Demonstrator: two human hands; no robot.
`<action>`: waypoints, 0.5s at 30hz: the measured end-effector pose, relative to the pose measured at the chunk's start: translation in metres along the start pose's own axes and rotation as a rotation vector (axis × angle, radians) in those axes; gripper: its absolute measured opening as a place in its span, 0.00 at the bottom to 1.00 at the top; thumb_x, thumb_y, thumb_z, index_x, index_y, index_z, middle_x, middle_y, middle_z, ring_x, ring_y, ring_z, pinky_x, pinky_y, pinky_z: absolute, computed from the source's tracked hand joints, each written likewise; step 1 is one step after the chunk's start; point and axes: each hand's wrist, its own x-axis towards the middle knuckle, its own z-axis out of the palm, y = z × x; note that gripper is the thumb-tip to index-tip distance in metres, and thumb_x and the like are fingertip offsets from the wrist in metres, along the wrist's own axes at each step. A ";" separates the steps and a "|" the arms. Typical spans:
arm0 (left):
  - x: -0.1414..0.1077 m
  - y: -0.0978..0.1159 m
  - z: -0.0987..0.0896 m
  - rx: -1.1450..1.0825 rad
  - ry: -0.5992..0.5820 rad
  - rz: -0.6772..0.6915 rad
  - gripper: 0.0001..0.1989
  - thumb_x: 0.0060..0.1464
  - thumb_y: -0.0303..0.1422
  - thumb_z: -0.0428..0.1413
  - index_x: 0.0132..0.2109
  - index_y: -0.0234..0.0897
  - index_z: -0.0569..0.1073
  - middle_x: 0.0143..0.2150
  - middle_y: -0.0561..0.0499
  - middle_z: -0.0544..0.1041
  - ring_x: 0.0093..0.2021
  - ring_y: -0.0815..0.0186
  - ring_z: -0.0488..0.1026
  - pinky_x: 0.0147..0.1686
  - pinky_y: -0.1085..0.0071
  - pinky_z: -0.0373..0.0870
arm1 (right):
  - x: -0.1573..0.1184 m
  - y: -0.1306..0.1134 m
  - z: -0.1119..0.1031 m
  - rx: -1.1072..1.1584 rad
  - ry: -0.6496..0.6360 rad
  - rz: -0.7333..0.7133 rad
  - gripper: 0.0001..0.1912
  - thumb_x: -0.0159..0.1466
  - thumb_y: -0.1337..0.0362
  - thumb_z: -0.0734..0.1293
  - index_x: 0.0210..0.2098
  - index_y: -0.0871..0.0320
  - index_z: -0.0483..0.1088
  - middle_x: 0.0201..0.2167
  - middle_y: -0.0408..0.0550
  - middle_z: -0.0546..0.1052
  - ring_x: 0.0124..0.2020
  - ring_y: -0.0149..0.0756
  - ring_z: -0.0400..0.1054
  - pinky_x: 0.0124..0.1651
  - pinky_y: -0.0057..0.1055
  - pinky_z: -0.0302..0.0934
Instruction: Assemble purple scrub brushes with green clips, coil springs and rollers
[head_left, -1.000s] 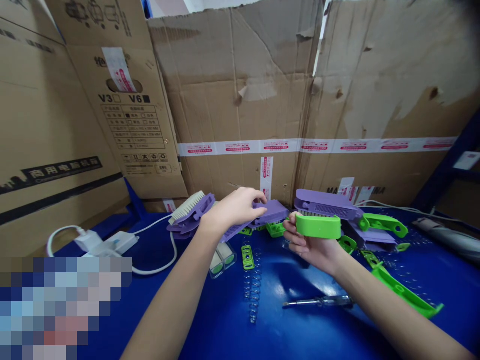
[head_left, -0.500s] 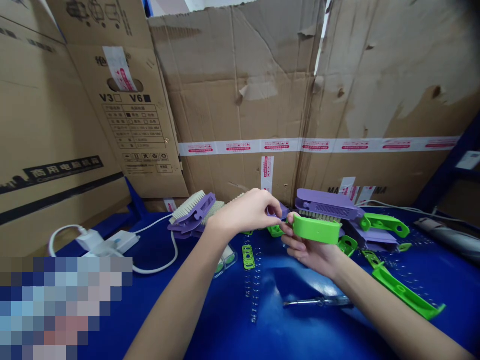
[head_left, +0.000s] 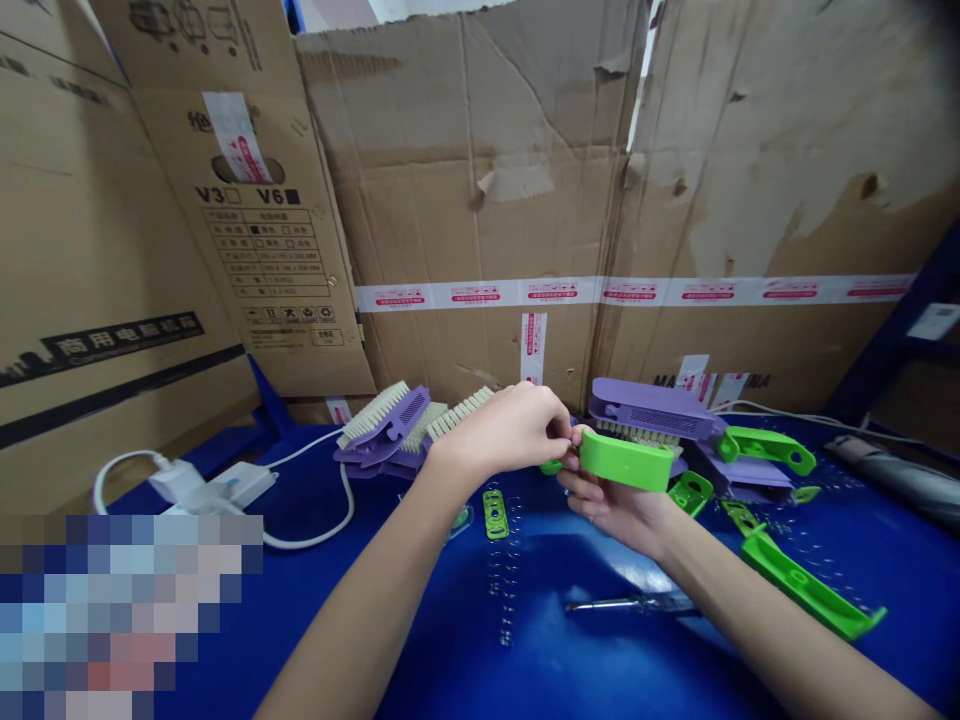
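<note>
My right hand (head_left: 611,503) is closed on a curved green plastic part (head_left: 626,460), held above the blue table (head_left: 420,630). The fingers of my left hand (head_left: 529,425) are pinched together at the left end of that part, close to my right fingertips. Whatever sits in that pinch is too small or hidden to make out. Below my left hand, a flat green plate with holes (head_left: 495,514) lies among rows of small metal springs (head_left: 507,610). A screwdriver (head_left: 630,604) rests on the table beneath my right hand.
Purple brushes with pale bristles (head_left: 390,415) lie piled at the back left. More purple brush bodies (head_left: 652,405) are stacked at the back right, beside loose green parts (head_left: 810,590). A white charger with cable (head_left: 184,485) lies left. Cardboard (head_left: 480,200) walls the back.
My left hand has moved slightly right and down, bringing its pinched fingers to the end of the green part. The green part has shifted a little left in my right hand.
</note>
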 end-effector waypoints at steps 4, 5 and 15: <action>0.004 -0.006 0.009 -0.139 0.020 -0.048 0.09 0.47 0.29 0.53 0.31 0.35 0.78 0.24 0.52 0.76 0.23 0.70 0.68 0.23 0.75 0.59 | 0.002 -0.001 -0.004 -0.013 0.036 -0.041 0.04 0.59 0.67 0.66 0.33 0.58 0.65 0.23 0.40 0.68 0.17 0.21 0.55 0.18 0.18 0.47; 0.004 -0.007 0.012 -0.175 0.036 -0.064 0.09 0.47 0.29 0.53 0.31 0.34 0.78 0.24 0.52 0.76 0.24 0.70 0.69 0.24 0.75 0.59 | 0.002 -0.001 -0.004 -0.021 0.047 -0.052 0.05 0.58 0.68 0.66 0.33 0.58 0.65 0.23 0.40 0.68 0.17 0.21 0.55 0.18 0.17 0.47; -0.006 -0.019 0.051 -0.321 0.293 -0.230 0.08 0.47 0.31 0.53 0.31 0.36 0.76 0.27 0.50 0.77 0.27 0.67 0.71 0.27 0.74 0.65 | 0.006 0.007 -0.005 -0.072 0.168 -0.101 0.07 0.56 0.67 0.68 0.33 0.56 0.64 0.23 0.40 0.69 0.18 0.22 0.56 0.19 0.19 0.47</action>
